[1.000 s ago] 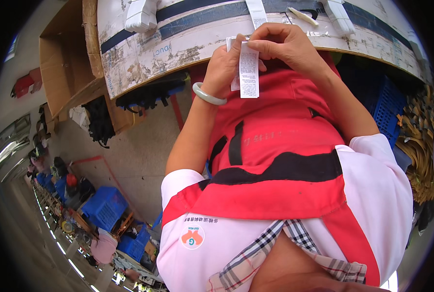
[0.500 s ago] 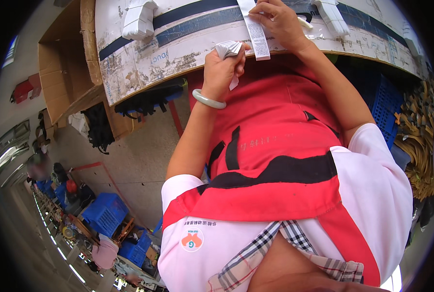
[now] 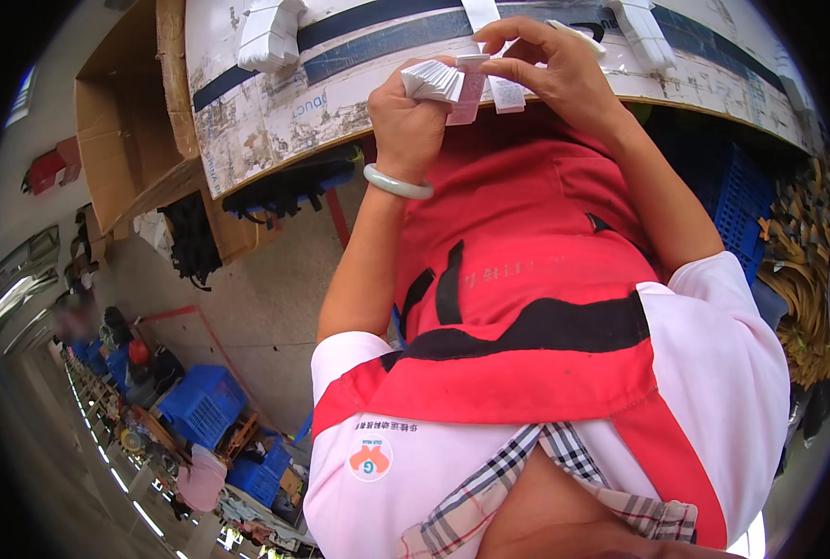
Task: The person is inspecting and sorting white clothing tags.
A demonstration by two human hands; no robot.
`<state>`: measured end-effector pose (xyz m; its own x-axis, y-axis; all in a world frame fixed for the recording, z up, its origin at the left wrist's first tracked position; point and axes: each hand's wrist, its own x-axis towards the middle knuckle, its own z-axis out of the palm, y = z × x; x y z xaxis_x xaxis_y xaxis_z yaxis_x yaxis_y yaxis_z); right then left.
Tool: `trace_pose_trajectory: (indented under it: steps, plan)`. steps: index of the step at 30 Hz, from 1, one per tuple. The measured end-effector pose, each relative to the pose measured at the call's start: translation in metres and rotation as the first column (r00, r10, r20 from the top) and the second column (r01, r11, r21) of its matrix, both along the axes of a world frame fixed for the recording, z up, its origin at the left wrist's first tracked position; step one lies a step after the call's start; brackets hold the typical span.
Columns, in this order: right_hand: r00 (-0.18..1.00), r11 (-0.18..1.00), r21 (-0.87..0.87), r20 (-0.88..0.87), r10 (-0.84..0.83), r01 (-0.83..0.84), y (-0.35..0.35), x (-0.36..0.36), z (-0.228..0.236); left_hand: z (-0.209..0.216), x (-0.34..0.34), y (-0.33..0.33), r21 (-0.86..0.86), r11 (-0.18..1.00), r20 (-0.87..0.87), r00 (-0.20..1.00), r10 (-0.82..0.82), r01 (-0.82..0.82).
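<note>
My left hand, with a pale bangle at its wrist, is closed round a fanned stack of folded white labels. Beside the stack, a thin printed label hangs down past the table edge, its top end folded over between my two hands. My right hand has its thumb and fingertips curled at that folded end. Just behind, a white label strip lies over the table's front edge, partly hidden by my right fingers.
The worn white table carries a white bundle at left and another at right. An open cardboard box stands left of it. Blue crates sit on the floor, and brown strips hang at right.
My right hand has left the strip on the table and come down left to the stack. My left hand has risen slightly, and a printed label now hangs between both hands.
</note>
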<state>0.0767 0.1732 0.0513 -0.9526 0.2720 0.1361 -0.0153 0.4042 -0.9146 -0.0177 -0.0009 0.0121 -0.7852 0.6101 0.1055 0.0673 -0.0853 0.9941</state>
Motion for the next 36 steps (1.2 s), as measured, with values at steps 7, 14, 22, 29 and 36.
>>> trace_pose_trajectory:
  steps: [7,14,22,29,36]
  plan:
    - [0.996,0.998,0.029,-0.08,0.049,-0.047,0.002,0.001,-0.019,-0.003,0.006,-0.002,0.019,1.0,0.029,1.0,0.005,-0.006]
    - [0.995,0.995,-0.029,-0.047,0.09,-0.091,0.003,0.002,-0.02,-0.008,0.006,-0.002,0.08,0.997,0.081,0.997,-0.004,-0.002]
    - [0.958,0.91,-0.388,0.173,0.226,-0.145,0.007,0.003,-0.004,0.002,0.004,-0.006,0.018,0.99,0.483,0.866,-0.132,0.141]
    - [0.974,0.865,-0.487,0.11,0.201,-0.123,-0.01,0.005,-0.018,0.004,0.023,-0.004,0.241,0.924,0.615,0.69,-0.382,0.296]
    - [0.992,0.988,0.111,-0.056,0.111,-0.104,-0.029,0.02,-0.029,-0.015,0.03,-0.025,0.268,0.916,0.695,0.599,-0.398,0.297]
